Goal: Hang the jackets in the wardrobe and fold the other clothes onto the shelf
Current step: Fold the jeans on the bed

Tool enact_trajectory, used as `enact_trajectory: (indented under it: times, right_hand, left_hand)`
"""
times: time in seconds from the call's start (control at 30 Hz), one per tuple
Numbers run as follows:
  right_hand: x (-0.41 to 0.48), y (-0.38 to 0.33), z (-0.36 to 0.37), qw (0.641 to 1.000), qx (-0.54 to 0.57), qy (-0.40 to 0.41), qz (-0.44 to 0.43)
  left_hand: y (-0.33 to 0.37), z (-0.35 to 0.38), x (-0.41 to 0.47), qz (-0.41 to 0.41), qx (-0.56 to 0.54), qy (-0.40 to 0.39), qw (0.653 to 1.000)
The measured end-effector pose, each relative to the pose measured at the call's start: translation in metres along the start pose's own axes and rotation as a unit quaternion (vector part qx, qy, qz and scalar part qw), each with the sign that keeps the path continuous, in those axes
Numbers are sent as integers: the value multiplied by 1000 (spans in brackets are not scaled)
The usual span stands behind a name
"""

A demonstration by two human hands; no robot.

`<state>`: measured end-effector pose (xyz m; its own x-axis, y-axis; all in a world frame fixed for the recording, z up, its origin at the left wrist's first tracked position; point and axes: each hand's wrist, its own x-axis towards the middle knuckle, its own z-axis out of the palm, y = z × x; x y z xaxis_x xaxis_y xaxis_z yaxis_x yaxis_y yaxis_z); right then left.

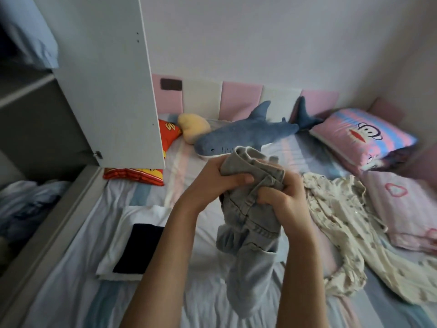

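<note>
A grey denim garment (253, 233) hangs bunched above the bed, held up by both hands. My left hand (220, 178) grips its upper edge from the left, fingers curled round the cloth. My right hand (283, 197) clutches the fabric just below and to the right. A cream patterned garment (343, 221) lies spread out on the bed to the right. A folded white cloth with a folded dark cloth (139, 249) on top lies on the bed to the left. The open wardrobe (35, 119) with its shelves stands at the far left.
The white wardrobe door (106, 79) stands open over the bed's left side. A blue plush shark (248, 133), a yellow plush and a red cushion (134, 176) lie near the padded headboard. Pink pillows (361, 136) sit at the right. Bluish clothes (26, 204) lie in the wardrobe.
</note>
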<state>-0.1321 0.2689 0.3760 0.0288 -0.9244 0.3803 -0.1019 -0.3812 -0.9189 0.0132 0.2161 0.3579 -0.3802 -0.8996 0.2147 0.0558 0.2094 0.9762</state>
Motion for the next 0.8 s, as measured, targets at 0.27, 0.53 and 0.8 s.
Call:
enact_trajectory:
  times: [0.27, 0.53, 0.8]
  right_hand:
    - [-4, 35, -2, 982, -164, -12, 93]
    - [-17, 110, -42, 915, -127, -184, 336]
    - [7, 140, -44, 918, 65, -182, 348]
  left_hand:
    - [-12, -23, -5, 12, -191, 221, 956]
    - [-19, -30, 7, 33, -207, 327, 921]
    - [4, -11, 24, 66, -187, 386, 901]
